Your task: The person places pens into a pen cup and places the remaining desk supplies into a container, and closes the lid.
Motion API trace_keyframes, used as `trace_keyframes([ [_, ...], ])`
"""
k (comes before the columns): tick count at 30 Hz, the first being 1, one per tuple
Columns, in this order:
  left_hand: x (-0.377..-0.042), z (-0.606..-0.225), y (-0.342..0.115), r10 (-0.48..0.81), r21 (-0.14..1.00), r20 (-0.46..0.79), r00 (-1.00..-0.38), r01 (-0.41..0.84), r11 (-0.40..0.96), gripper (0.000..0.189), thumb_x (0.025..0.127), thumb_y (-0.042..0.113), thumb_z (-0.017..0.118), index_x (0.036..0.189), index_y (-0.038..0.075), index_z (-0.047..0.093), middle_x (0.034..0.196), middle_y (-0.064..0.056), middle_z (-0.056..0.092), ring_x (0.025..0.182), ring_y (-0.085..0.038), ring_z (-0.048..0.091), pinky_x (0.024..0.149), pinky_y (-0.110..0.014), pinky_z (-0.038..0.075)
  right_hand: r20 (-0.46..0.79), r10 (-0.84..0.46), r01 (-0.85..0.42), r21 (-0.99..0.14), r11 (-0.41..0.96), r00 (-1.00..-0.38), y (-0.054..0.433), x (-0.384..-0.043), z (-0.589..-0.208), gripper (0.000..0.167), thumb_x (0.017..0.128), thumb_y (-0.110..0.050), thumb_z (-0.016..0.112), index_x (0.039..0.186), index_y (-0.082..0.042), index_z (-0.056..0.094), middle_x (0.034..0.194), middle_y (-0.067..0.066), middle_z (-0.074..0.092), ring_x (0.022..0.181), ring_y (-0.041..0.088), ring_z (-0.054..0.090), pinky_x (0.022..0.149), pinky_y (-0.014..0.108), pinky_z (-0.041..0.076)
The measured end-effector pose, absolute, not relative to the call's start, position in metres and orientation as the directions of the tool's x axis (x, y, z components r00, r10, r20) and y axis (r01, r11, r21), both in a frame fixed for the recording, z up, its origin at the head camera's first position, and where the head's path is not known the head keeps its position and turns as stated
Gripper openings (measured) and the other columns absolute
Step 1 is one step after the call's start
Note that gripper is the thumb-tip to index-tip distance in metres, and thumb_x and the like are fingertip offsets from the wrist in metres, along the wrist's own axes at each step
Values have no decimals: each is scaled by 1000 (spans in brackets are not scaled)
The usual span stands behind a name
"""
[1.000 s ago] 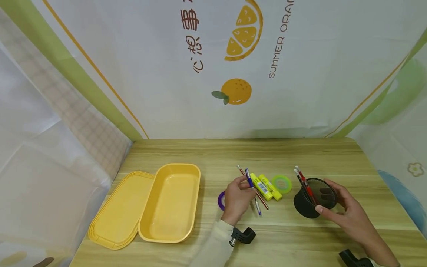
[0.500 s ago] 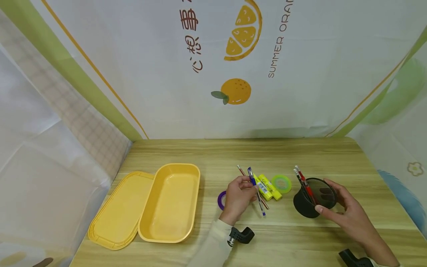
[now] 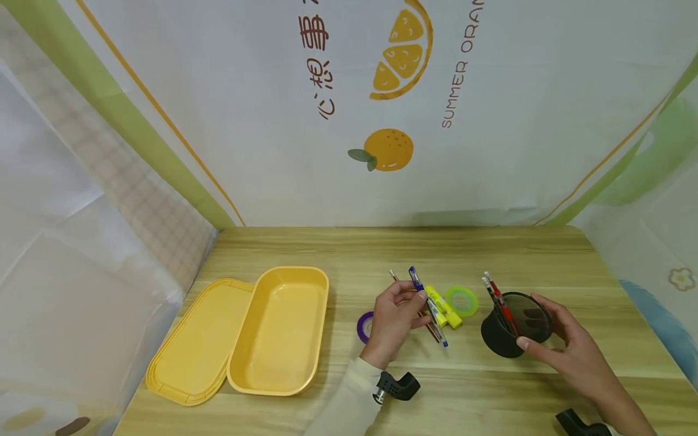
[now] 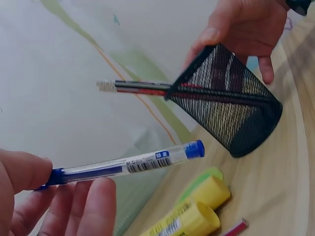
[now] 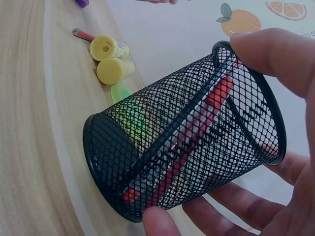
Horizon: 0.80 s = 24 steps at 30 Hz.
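Between thumb and fingers, my left hand point(image 3: 394, 315) pinches a blue-capped ballpoint pen point(image 4: 142, 163), its clear barrel pointing toward the cup in the left wrist view. My right hand point(image 3: 580, 348) grips a black mesh pen cup point(image 5: 167, 142) by its rim and side, tilted with its mouth up. Inside the cup lean a red pen point(image 3: 506, 315) and white-ended pencils point(image 4: 107, 85). Below my left hand, two yellow glue sticks point(image 4: 197, 216) lie on the table beside a reddish pencil point(image 4: 237, 228), partly hidden by the hand.
A green tape roll point(image 3: 462, 301) lies between the glue sticks and the cup. A purple tape roll point(image 3: 363, 327) sits left of my left hand. Further left stand a yellow box point(image 3: 324, 315) and its yellow lid point(image 3: 188, 357), which lies partly under the box's edge.
My left hand has shifted slightly right and turned, carrying the pen over the glue sticks toward the cup. My right hand and the cup have stayed nearly still.
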State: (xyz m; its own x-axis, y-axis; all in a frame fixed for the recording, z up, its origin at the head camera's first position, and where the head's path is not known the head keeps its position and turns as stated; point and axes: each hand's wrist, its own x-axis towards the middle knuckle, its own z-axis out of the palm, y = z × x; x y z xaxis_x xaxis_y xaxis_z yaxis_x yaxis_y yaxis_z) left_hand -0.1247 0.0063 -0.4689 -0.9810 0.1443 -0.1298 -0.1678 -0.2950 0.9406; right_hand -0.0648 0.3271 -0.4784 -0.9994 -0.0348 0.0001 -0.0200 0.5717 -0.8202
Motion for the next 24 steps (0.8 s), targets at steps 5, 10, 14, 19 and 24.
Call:
trace_keyframes([
  [5,-122,-459,11,164,914,-96,-982,-152,-376,26,98,4,73,122,-5,65,106,-10,67,91,-16,73,78,-28,65,6,-40,-28,-824,566,-999,326,-64,-477,84,100,-23,76,169,-24,27,142,-14,49,114,-20,43,70,28,59],
  [10,-119,-448,19,179,892,-53,-982,-127,-434,24,96,-1,74,119,-4,65,103,-7,66,89,-14,72,78,-29,65,9,-41,-31,-819,573,-999,325,-63,-477,84,100,-25,76,169,-23,27,141,-14,50,115,-20,42,70,28,59],
  [14,-115,-440,24,192,892,-21,-981,-105,-441,23,97,-2,73,119,-2,66,103,-5,67,89,-13,73,77,-28,65,13,-38,-32,-822,569,-999,327,-64,-479,85,99,-23,77,169,-22,27,141,-15,49,114,-20,43,71,27,59],
  [19,-114,-436,29,212,893,6,-977,-90,-442,23,98,-1,71,120,0,66,103,-3,68,91,-12,72,78,-27,64,29,-46,-50,-829,557,-999,328,-66,-480,85,99,-19,77,168,-19,28,142,-7,51,114,-19,46,72,25,61],
  [24,-113,-434,34,229,884,25,-973,-86,-460,24,98,-2,71,121,0,66,102,-2,68,88,-11,73,78,-28,64,24,-56,-52,-816,575,-998,328,-67,-477,84,100,-20,76,168,-15,27,146,8,50,114,-21,43,73,24,59],
])
